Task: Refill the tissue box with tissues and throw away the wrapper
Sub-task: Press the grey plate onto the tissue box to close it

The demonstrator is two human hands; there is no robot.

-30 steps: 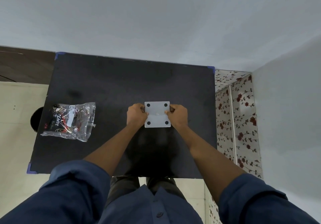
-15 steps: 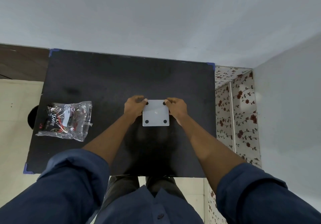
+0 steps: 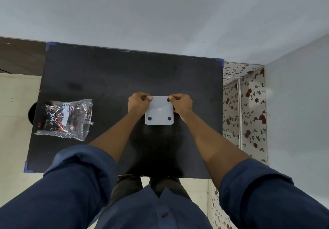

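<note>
white square plastic tissue box (image 3: 159, 111) lies bottom-up at the centre of the black counter (image 3: 110, 79), three of its dark round feet showing; the fourth, at the far-left corner, is covered by the left hand (image 3: 138, 102). the right hand (image 3: 181, 103) sits opposite at the far-right corner. both sets of fingers are curled closed and pinching the far edge of the box's base panel, thumbs on top. compared with the two preceding views, the hands have moved from the side edges to the far corners, and the panel now reads slightly tilted, its far edge appearing raised; whether it has actually parted from the box body cannot be confirmed. judgement: the step in hand is opening the base so the refill can go in, and that step is only beginning. the clear crinkled plastic pack with dark printed tissues inside (image 3: 65, 119) rests near the left edge of the counter, well apart from the box, still sealed as far as can be seen. loading and wrapper disposal both remain outstanding. a dark round object (image 3: 33, 114) shows on the floor just past the counter's left edge; it may be a bin, but this is not certain.
</note>
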